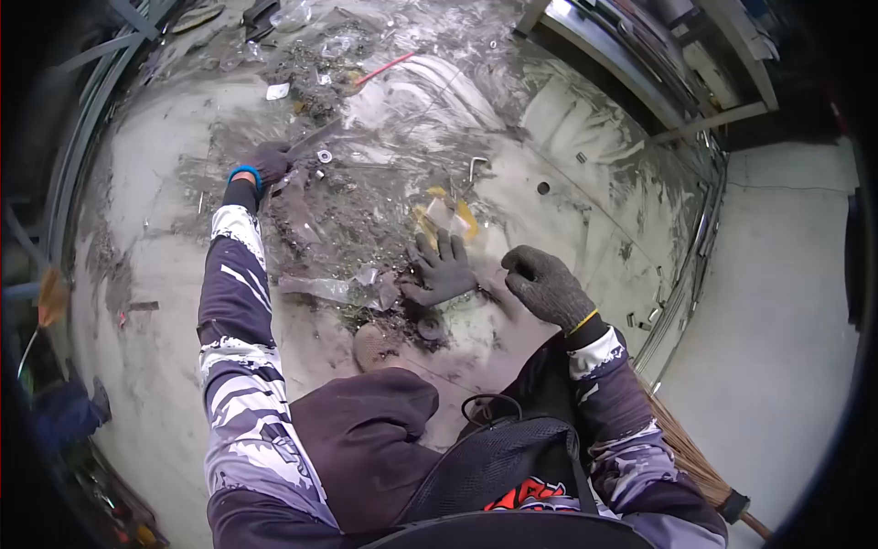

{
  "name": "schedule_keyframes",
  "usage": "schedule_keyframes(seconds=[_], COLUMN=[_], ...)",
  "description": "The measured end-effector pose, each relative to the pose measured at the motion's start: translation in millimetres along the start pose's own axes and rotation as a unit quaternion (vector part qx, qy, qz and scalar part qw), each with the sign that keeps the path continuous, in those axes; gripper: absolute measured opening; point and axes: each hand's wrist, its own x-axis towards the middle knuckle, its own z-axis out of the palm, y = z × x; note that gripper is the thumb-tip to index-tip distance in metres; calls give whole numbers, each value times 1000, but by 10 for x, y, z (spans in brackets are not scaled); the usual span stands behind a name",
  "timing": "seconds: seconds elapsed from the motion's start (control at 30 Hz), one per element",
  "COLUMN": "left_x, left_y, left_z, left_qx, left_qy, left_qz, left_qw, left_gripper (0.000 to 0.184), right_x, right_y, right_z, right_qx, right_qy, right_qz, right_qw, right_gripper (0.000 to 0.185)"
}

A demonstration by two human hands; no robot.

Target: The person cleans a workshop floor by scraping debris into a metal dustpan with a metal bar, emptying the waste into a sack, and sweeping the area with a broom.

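Head view. The left hand (268, 163), in a dark glove with a blue band (245, 170) at the wrist, reaches forward over the floor (155, 197) and is closed around one end of a long, flat, blade-like tool (317, 137). The tool points away from the body, to the right, just above or touching the dark debris (361, 224); which of the two cannot be told. The right hand (549, 287), in a dark knitted glove with a yellow edge, is curled into a loose fist near the right knee; its palm is hidden. Between the hands, a loose grey glove (444, 271) lies with fingers spread, near a yellow-and-white piece (445, 216) and clear plastic (334, 289). A small metal ring (324, 156) lies just beside the tool; a red stick (386, 67) lies farther forward. A broom (688, 446) is at the person's right side.
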Motion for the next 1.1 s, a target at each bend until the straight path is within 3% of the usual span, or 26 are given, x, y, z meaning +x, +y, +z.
schedule_keyframes(seconds=[0.07, 0.17, 0.2, 0.37, 0.5, 0.57, 0.63, 0.67, 0.77, 0.83, 0.87, 0.93, 0.97, 1.03, 1.07, 1.1], left_x=[39, 20, 108, -69, 176, 284, -62, -133, -290, -139, -119, -84, -133, -161, -345, 79], left_y=[0, 435, 496, 1813, 2332, 2435, 2701, 2917, 3170, 3189, 3153, 3055, 3020, 3072, 3265, 3017], left_z=[7, 374, 447, 716, 1259, 1680, 1765, 1777, 1806, 1662, 1622, 1665, 1735, 1722, 1706, 1923], left_qx=[75, 8, 82, 170, 267, 250, 21, 25, 38, 212, 216, 208, 241, 153, 123, 207], left_qy=[13, -21, -28, -73, -64, -54, -167, -170, -158, -72, -69, -23, -47, -209, -223, -73], left_qz=[25, 63, 123, 190, 228, 214, 270, 278, 224, 180, 183, 86, 154, 268, 327, 541], left_qw=[997, 998, 989, 964, 934, 943, 948, 945, 961, 958, 957, 974, 957, 928, 910, 812], left_gripper=[35, 32, 30, 25, 23, 25, 27, 27, 31, 32, 32, 33, 31, 29, 29, 32], right_x=[7, -117, -148, -203, -283, -342, -380, -410, -563, -611, -633, -694, -704, -723, -785, -808], right_y=[-14, -10, -26, -54, -43, -41, -15, 14, 66, 118, 119, 99, 131, 231, 310, 297], right_z=[26, -96, -80, -66, -94, -100, -113, -162, -185, -205, -229, -304, -301, -277, -284, -316], right_qx=[20, -35, -31, -24, 21, 37, 36, 36, 46, 58, 59, 57, 55, 12, 16, 36], right_qy=[5, 9, 4, -2, 8, 21, 48, 58, 44, 40, 46, 39, 44, 74, 78, 57], right_qz=[-47, -36, -38, -40, -72, -75, -95, -91, -101, -102, -104, -71, -72, -107, -98, -69], right_qw=[999, 999, 999, 999, 997, 996, 994, 994, 993, 992, 992, 995, 995, 991, 992, 995], right_gripper=[27, 25, 26, 26, 25, 24, 24, 24, 25, 25, 25, 25, 25, 24, 24, 24])
